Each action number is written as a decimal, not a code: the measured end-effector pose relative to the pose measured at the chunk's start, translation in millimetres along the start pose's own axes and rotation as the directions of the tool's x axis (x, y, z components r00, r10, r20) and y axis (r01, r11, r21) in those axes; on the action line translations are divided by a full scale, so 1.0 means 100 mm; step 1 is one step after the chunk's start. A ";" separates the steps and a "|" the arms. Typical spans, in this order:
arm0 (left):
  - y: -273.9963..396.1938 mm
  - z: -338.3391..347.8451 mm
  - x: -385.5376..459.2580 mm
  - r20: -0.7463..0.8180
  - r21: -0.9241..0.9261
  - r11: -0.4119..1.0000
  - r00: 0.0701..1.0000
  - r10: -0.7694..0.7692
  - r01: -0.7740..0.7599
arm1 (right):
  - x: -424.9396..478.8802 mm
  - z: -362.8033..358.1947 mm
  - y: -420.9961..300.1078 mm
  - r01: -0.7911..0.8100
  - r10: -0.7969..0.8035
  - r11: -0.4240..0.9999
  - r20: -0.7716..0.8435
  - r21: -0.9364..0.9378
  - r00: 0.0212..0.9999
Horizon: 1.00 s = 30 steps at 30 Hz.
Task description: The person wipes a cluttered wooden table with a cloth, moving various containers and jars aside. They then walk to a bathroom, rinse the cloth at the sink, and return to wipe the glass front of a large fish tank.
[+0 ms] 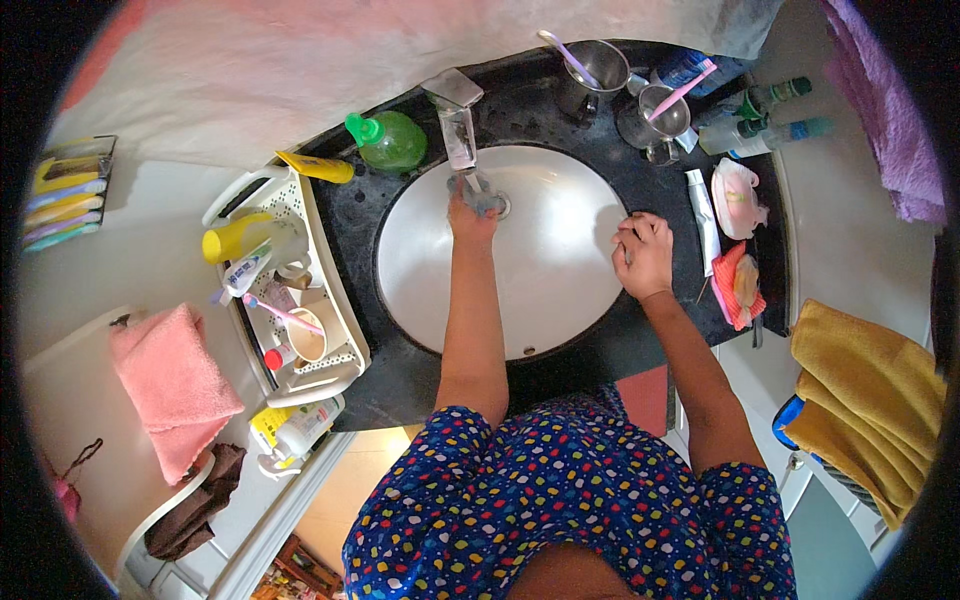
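Note:
My left hand (474, 221) reaches into the white oval sink (555, 300), below the squared metal faucet (459, 135). It grips a small grey-blue item (484, 196), perhaps a scrubber or cloth; its exact kind is unclear. A pale streak, probably water, falls from the spout onto it. Beside it the round drain (504, 204) is partly visible. Over the sink's right rim is my right hand (643, 255), its fingers curled inward and nothing visible in them.
Left on the black countertop (405, 397) stand a white basket (341, 315) of toiletries, a yellow tube (319, 166) and a green pump bottle (394, 142). Right are metal mugs (634, 124) with toothbrushes, several bottles, a white tube (703, 225) and an orange mesh item (735, 285).

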<state>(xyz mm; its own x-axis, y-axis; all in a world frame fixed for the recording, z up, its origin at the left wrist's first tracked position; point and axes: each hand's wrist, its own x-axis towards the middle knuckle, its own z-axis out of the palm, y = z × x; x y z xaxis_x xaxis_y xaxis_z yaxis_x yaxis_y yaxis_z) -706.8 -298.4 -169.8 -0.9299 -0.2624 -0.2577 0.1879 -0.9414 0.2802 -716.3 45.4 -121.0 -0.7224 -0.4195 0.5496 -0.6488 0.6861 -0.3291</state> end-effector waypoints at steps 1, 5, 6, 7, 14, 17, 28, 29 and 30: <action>-0.04 0.01 0.04 -0.124 0.052 0.993 0.986 0.113 -0.108 | -0.02 0.00 0.03 -0.004 0.004 1.000 0.000 0.006 1.000; -0.04 0.00 0.32 -0.415 0.098 0.882 0.787 0.457 -0.461 | 0.15 -0.29 -0.22 0.016 -0.016 1.000 0.035 0.007 0.999; -0.09 0.02 0.42 -0.410 0.128 0.861 0.764 0.499 -0.493 | 0.25 -0.39 -0.34 0.030 -0.030 1.000 0.049 -0.001 0.998; -0.22 0.09 0.51 -0.385 0.180 0.849 0.759 0.525 -0.497 | 0.27 -0.38 -0.33 0.032 -0.032 0.999 0.040 0.004 0.999; -2.47 0.38 0.48 -0.066 0.990 0.141 0.855 0.514 -0.008 | 0.33 -0.32 -0.41 0.095 -0.094 0.995 0.058 -0.009 0.994; -1.82 0.01 0.69 -0.090 0.925 0.368 0.891 0.444 -0.090 | 0.37 -0.30 -0.52 0.110 -0.111 0.994 0.039 0.028 0.993; 1.17 -0.78 0.02 -0.438 0.557 0.776 0.688 0.579 -0.298 | 0.10 -0.54 -0.68 0.060 -0.062 0.998 0.069 0.024 0.996; 1.20 -0.93 0.12 -0.394 0.408 0.817 0.729 0.560 -0.407 | 0.14 -0.50 -0.69 0.067 -0.070 0.997 0.067 0.037 0.995; 1.08 -0.90 0.32 -0.305 0.280 0.842 0.789 0.534 -0.462 | 0.18 -0.49 -0.67 0.065 -0.066 0.998 0.061 0.023 0.996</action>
<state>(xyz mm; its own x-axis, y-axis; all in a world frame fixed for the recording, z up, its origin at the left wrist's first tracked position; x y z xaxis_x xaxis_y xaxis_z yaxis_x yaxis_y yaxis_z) -688.1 -427.6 -230.8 -0.5366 -0.7743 -0.3354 0.4988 -0.6117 0.6140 -673.6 21.1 -51.2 -0.6911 -0.4998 0.5221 -0.6998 0.6434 -0.3102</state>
